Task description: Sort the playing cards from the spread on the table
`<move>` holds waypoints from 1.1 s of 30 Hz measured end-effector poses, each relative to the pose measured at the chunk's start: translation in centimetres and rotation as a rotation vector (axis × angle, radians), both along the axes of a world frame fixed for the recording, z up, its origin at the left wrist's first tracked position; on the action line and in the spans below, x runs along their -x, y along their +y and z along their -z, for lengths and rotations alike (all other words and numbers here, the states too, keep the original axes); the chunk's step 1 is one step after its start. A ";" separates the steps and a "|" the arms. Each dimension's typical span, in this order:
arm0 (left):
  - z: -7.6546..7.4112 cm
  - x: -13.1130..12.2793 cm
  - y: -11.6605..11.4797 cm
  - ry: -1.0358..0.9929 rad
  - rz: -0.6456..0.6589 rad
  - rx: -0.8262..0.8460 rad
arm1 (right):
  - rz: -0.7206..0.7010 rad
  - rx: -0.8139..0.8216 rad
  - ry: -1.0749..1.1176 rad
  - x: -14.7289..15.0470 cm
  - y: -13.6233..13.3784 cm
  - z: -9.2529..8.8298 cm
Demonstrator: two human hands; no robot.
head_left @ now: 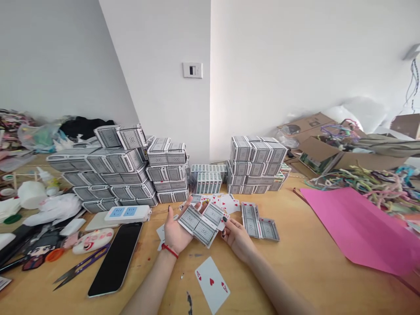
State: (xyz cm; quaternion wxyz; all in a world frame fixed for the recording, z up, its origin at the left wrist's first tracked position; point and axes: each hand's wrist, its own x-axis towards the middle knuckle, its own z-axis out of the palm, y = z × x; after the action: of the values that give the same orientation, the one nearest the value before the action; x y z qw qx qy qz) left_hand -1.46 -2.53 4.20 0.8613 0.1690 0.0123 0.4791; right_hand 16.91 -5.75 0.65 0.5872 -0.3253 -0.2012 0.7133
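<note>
My left hand [177, 232] is palm up with its fingers apart, and a joined piece of folded, grey-backed playing cards [198, 226] rests on it. The fingers of my right hand [234, 234] pinch a card at the right edge of that piece. A similar L-shaped card piece [251, 221] lies on the table just right of my right hand. Behind the held piece, loose face-up cards [229, 203] with red marks are spread out. An ace of hearts [212, 284] lies face up between my forearms.
Stacks of folded-card blocks stand at the back left [127, 162] and back right [257, 164], with small card packs [208, 181] between. A phone [116, 258] and scissors [82, 267] lie left. Pink paper [364, 227] and yarn [370, 183] are at right.
</note>
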 end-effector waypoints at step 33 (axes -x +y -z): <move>-0.4 0.1 0.0 0.072 0.141 -0.005 | -0.148 -0.237 -0.946 -0.7 -0.5 -2.2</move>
State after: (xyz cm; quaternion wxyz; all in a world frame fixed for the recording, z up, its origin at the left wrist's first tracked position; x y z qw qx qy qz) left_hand -1.60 -2.50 4.56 0.8914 0.1888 0.0302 0.4109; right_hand 17.56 -6.20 2.84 0.4123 -0.5292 -0.5482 0.4994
